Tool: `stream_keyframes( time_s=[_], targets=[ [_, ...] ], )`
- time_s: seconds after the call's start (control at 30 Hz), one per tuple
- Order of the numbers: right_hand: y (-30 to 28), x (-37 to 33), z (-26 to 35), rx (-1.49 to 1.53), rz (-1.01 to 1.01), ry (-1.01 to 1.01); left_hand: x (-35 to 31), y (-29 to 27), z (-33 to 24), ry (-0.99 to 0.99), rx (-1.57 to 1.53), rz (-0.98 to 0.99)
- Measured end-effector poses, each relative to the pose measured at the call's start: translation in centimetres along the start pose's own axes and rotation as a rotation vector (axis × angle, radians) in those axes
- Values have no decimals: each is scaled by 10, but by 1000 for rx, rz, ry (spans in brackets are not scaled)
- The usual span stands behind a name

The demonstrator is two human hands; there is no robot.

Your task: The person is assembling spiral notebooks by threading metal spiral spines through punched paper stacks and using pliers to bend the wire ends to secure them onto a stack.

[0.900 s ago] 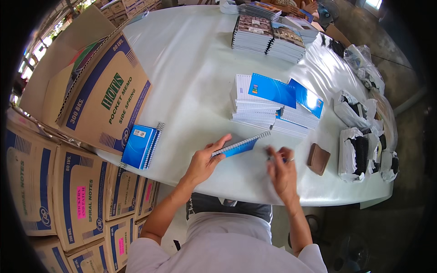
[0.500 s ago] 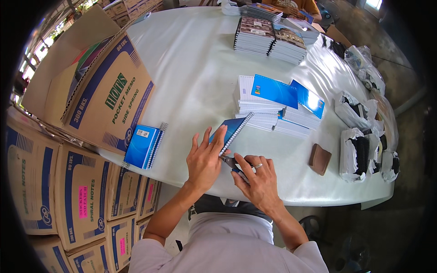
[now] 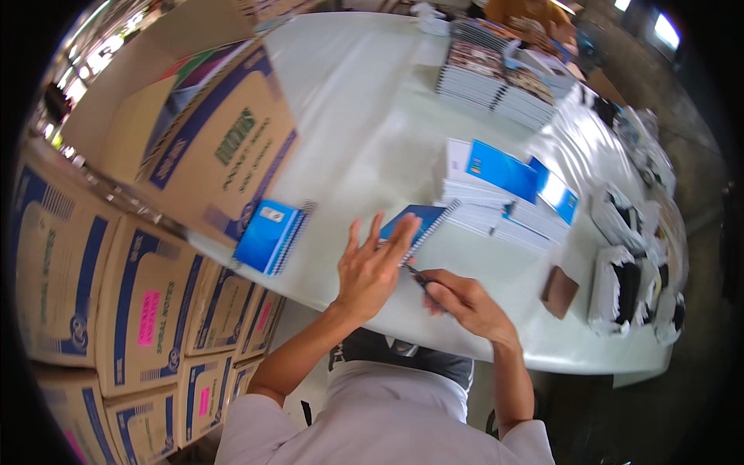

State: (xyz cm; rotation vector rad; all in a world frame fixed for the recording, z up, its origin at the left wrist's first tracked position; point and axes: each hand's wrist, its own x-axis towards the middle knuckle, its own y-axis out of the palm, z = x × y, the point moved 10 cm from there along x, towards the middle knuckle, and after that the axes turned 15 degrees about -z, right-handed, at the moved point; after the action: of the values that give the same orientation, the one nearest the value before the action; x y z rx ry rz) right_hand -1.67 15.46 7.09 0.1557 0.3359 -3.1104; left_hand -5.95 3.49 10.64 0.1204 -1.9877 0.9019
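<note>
Left fingers [image 3: 401, 239], splayed, hold notebook [image 3: 417, 218]; right fingers [image 3: 457, 285], curled, have brought pliers [image 3: 423, 281] to coil [image 3: 431, 233]

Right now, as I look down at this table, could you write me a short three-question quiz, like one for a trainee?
1. Which hand holds the small hand tool, left or right?
2. True or false: the left hand is clear of everything, touching nothing.
3. Fill the gap: the closed blue notebooks near the table's left edge lie beside a large open cardboard ____.

Key:
1. The right hand.
2. False: its fingers lie over a blue spiral notebook.
3. Carton.
</note>
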Motion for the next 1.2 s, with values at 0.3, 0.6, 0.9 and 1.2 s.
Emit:
stream_keyframes(
  time_s=[0.3,0.6,0.9,1.2],
  targets=[
    [-9,42,0,-356,-289,-539,-6,-25,91,-373,-1064,170],
    [36,85,-3,78,-234,-215,-36,-114,170,-365,-164,82],
    [-82,71,103,-587,-372,-762,-42,-98,161,-228,260,254],
    [-80,143,74,-955,30,-599,36,10,44,50,-120,201]
  ],
)
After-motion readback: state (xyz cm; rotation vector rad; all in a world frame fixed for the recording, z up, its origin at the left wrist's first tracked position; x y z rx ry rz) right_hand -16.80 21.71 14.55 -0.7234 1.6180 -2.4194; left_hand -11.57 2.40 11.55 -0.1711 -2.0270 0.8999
